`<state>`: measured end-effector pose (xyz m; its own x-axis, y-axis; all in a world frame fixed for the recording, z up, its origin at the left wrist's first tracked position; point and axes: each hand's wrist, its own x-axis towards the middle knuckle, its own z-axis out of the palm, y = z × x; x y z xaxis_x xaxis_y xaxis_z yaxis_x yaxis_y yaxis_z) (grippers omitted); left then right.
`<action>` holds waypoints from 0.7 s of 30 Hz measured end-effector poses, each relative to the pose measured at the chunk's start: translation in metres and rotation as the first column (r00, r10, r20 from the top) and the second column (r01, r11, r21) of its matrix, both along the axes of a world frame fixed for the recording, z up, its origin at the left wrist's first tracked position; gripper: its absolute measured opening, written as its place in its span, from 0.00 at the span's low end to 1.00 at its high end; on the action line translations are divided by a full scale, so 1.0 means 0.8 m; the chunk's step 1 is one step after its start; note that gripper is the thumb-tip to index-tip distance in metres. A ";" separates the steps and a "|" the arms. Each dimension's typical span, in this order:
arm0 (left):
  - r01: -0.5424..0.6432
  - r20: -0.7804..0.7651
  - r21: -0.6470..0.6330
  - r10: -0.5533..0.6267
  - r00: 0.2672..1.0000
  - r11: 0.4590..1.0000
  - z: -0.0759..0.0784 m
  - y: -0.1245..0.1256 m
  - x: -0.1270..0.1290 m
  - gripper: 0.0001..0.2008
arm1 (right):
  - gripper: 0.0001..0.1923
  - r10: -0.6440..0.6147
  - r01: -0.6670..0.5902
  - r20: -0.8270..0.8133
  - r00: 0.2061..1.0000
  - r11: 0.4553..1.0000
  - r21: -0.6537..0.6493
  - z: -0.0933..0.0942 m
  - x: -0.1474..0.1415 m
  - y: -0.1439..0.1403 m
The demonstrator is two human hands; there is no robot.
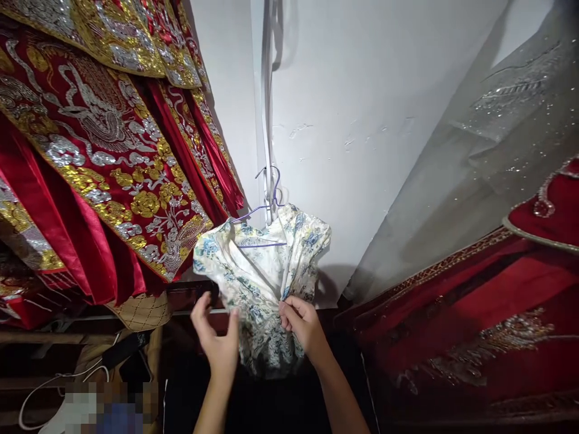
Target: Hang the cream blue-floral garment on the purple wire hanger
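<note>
1. Floral dress [262, 271], white with blue and yellow print, hangs on a purple wire hanger [265, 211] against the white wall [362, 120], centre of view.
2. Right hand [302, 325]: fingers closed, pinching a gathered fold of the dress at its right side, low on the fabric.
3. Left hand [217, 334]: open, fingers spread and slightly curled; fingertips at the dress's left edge, not clamped on it.
4. Red robe with gold and silver embroidery [104, 157] hangs to the left, just beside the dress.
5. Red embroidered garment [474, 325] lower right; grey sequinned sheer fabric [488, 132] above it.
6. White cable [49, 380] lower left.
</note>
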<state>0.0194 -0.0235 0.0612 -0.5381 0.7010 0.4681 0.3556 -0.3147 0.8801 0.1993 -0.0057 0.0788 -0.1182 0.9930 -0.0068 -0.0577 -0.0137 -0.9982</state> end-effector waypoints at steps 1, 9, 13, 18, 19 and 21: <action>0.128 -0.122 -0.004 -0.128 0.984 0.992 0.001 0.001 0.006 0.29 | 0.20 0.014 -0.014 0.003 1.000 1.000 -0.003 0.000 -0.002 0.000; 0.644 -0.247 -0.290 -0.706 0.664 0.708 0.025 0.020 0.032 0.09 | 0.18 0.017 -0.020 0.054 0.998 0.998 0.052 -0.004 0.001 -0.009; 0.678 -0.255 -0.273 -0.731 0.633 0.682 0.031 0.022 0.029 0.10 | 0.11 -0.064 0.051 0.108 0.992 0.992 0.116 -0.014 0.015 -0.011; 0.714 -0.276 -0.161 -0.725 0.631 0.682 0.031 0.023 0.040 0.13 | 0.11 0.004 -0.025 0.110 0.994 0.981 0.192 -0.019 0.004 -0.010; 0.714 -0.283 -0.120 -0.713 0.641 0.690 0.030 0.024 0.042 0.13 | 0.09 0.015 -0.031 0.081 0.997 0.979 0.199 -0.018 0.001 -0.010; 0.697 -0.290 -0.035 -0.675 0.678 0.716 0.031 0.028 0.045 0.13 | 0.07 0.004 -0.016 0.055 0.998 0.977 0.212 -0.015 -0.002 -0.010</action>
<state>0.0553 -0.0011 0.0860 0.2324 0.7815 0.5790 0.2256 -0.6224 0.7495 0.1976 -0.0136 0.0667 -0.1333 0.9712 0.1977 -0.0043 0.1989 -0.9800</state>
